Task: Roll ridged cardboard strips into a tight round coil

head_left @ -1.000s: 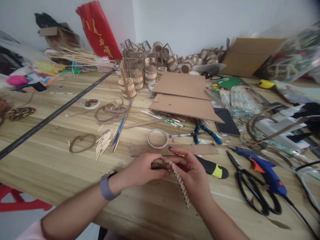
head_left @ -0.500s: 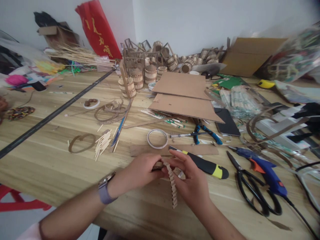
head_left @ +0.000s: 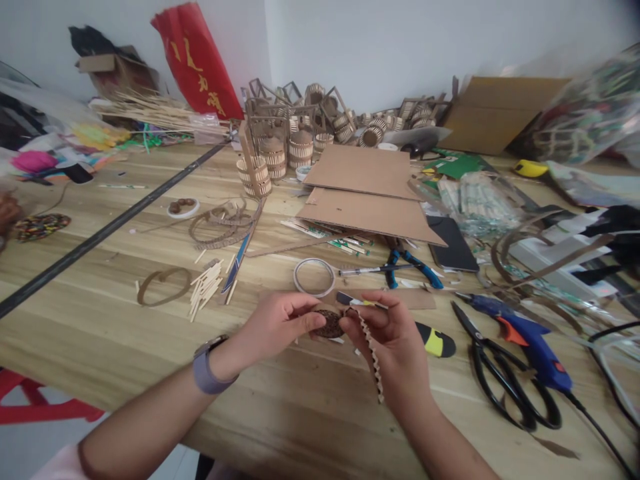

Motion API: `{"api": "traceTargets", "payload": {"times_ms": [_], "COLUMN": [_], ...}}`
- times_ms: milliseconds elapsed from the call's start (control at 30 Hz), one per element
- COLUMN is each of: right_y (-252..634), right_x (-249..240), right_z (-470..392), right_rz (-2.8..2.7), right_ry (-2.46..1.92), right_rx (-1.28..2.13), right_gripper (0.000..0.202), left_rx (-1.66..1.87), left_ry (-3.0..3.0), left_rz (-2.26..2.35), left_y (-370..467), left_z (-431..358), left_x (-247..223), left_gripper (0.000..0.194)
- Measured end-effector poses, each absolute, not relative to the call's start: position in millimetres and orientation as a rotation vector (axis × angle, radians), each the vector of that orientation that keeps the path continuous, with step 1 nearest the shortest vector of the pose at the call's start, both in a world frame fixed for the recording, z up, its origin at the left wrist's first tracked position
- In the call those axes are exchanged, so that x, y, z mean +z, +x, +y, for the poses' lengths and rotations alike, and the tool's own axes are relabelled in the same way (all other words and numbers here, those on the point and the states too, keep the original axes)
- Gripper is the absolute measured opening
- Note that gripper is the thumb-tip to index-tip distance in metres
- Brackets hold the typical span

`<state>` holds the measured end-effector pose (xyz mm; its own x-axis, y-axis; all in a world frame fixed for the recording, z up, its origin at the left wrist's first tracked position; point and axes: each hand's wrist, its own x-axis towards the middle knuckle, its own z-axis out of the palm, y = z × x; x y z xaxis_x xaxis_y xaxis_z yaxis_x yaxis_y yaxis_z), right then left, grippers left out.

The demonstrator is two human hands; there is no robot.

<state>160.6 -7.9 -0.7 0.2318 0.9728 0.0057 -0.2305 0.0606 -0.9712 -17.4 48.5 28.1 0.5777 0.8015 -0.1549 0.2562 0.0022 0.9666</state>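
Between my hands is a small round coil of corrugated cardboard (head_left: 330,325), its ridged edge facing up. My left hand (head_left: 283,327) pinches the coil's left side between thumb and fingers. My right hand (head_left: 393,340) is closed at the coil's right edge, pinching a corrugated cardboard strip (head_left: 371,350) whose loose end hangs down over the palm. Behind my right hand lies a utility knife (head_left: 436,340) with a black and yellow handle, partly hidden. A flat cardboard piece (head_left: 417,299) and a roll of tape (head_left: 314,277) lie just beyond my fingers.
Black scissors (head_left: 505,373) and a blue glue gun (head_left: 530,347) lie at the right. Small wooden sticks (head_left: 205,290) and a curled strip (head_left: 164,287) are at the left. Farther back are cardboard sheets (head_left: 360,172), blue-handled pliers (head_left: 423,268) and several little buckets (head_left: 273,160). Another person's hand (head_left: 7,210) shows at far left.
Both hands have risen slightly and the coil has turned so its round ridged face shows. The hanging strip has shifted right with my right hand, covering more of the knife.
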Motion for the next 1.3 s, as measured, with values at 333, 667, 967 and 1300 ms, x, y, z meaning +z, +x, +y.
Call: {"api": "traceTargets", "payload": {"times_ms": [333,667,967,1300], "right_y": [163.3,170.4,169.6,164.3], "right_x": [12.0,9.0,7.7,3.3], "right_z": [-3.1,-4.8,-2.7,-3.4], "right_rz": [-0.883,-1.38,-1.09,-0.987], "right_ry": [-1.261,-1.317,-1.348,-1.271], "right_rx": [1.129,0.845,0.911,0.971], "right_gripper": [0.029,0.006,0.022,0.027], "left_rx": [0.542,0.484,0.562,0.585], "left_ry": [1.534,1.651,1.236,1.233], "left_rz": [0.927,0.943,0.814,0.811], "left_y": [-14.8,-15.1,-10.1,-9.4], "left_z": [43.9,41.6,48.7,47.5], "left_x": [21.8,19.6,13.4,15.1], "left_gripper": [0.03,0.019,0.026,0.025]}}
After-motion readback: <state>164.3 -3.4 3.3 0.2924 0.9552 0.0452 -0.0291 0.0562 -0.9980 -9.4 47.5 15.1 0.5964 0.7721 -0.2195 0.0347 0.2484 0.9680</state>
